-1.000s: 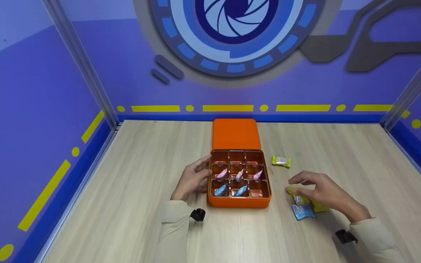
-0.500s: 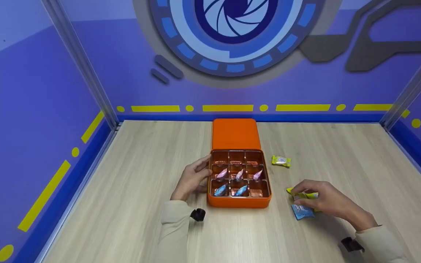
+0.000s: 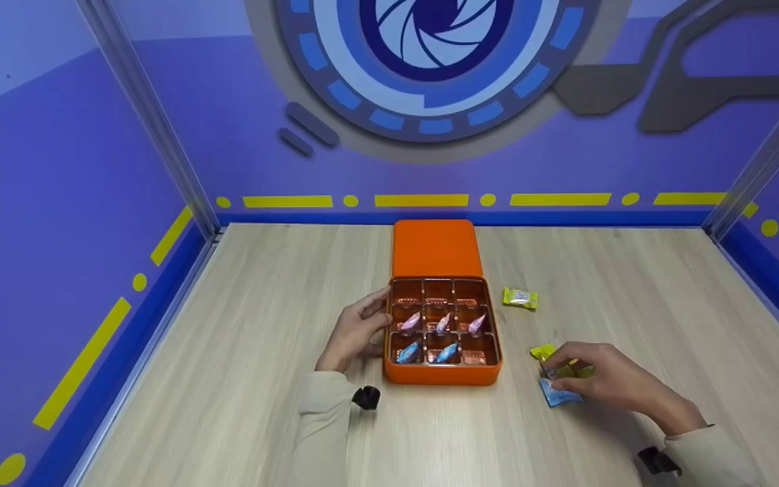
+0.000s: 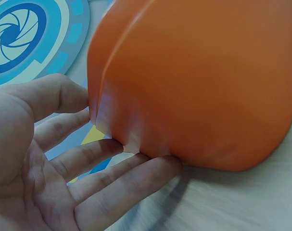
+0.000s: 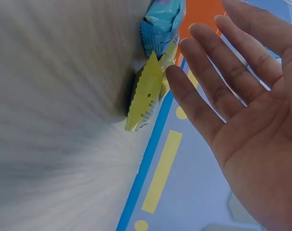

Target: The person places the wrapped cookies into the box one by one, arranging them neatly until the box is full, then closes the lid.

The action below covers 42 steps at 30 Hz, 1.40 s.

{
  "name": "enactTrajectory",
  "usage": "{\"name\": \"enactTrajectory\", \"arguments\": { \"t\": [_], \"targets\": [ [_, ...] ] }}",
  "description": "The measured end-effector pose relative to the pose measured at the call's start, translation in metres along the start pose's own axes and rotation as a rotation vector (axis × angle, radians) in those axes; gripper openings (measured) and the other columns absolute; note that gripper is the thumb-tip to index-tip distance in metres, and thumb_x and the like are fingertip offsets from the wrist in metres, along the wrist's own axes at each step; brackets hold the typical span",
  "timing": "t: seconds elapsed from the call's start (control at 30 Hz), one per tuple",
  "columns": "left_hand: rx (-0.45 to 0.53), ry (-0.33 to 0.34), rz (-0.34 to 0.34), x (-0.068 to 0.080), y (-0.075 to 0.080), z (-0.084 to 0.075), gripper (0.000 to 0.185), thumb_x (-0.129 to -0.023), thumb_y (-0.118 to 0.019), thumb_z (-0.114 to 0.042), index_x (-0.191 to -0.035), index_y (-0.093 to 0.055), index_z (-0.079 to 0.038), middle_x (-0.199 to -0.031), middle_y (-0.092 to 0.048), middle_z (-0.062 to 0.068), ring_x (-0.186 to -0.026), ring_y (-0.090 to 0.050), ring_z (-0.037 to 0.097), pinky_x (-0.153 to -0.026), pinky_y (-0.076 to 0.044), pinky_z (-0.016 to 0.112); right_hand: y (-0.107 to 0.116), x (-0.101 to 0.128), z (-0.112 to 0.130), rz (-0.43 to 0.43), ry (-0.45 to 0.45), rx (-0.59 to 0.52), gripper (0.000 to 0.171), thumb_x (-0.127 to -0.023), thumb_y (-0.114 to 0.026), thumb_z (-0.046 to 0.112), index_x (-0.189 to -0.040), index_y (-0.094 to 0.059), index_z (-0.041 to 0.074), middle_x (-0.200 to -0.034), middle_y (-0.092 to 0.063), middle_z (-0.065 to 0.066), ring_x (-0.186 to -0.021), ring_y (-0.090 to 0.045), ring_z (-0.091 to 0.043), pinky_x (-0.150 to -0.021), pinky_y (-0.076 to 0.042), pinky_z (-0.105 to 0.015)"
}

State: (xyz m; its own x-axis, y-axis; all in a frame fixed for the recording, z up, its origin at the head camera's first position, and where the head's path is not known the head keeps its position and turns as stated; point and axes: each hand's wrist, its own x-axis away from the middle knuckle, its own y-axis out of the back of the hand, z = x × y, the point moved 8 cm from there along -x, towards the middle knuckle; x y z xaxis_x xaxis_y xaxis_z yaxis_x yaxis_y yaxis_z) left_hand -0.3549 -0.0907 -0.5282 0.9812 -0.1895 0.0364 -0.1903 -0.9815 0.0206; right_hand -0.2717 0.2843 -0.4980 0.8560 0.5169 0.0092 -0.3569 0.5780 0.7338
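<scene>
An orange box (image 3: 442,375) stands with its lid (image 3: 435,247) folded back. Pink-wrapped candies (image 3: 410,322) sit in its middle row of compartments, blue-wrapped candies (image 3: 408,352) in the front row's left and middle ones. My left hand (image 3: 356,331) touches the box's left side, its fingertips against the wall in the left wrist view. At the right, my right hand (image 3: 609,379) hovers over a blue candy (image 3: 560,398) and yellow candies (image 3: 541,352), partly hiding them. In the right wrist view its fingers (image 5: 198,101) are spread beside a yellow candy (image 5: 148,94), apart from it.
One more yellow candy (image 3: 521,298) lies alone to the right of the box. The wooden tabletop (image 3: 274,270) is bounded by blue printed panels (image 3: 186,135) at the back and sides. Each wrist carries a black device (image 3: 366,398).
My right hand has shifted down and slightly right over the pile, its fingertips moving from the yellow candies toward the blue one. My left hand and the box have stayed put.
</scene>
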Motion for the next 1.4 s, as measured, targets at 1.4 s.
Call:
{"name": "enactTrajectory", "arguments": {
  "t": [1.4],
  "targets": [
    [-0.024, -0.032, 0.008, 0.000, 0.000, -0.001, 0.060, -0.101, -0.064, -0.005, -0.159, -0.052, -0.010, -0.156, -0.051, 0.023, -0.135, -0.058, 0.039, -0.097, -0.057, 0.050, -0.018, -0.001, 0.007, 0.095, 0.059, 0.173, 0.030, -0.084, -0.089, 0.006, -0.108, -0.080, 0.020, -0.115, -0.071, 0.004, -0.105, -0.065, -0.017, -0.091, -0.059, -0.042]
  ]
}}
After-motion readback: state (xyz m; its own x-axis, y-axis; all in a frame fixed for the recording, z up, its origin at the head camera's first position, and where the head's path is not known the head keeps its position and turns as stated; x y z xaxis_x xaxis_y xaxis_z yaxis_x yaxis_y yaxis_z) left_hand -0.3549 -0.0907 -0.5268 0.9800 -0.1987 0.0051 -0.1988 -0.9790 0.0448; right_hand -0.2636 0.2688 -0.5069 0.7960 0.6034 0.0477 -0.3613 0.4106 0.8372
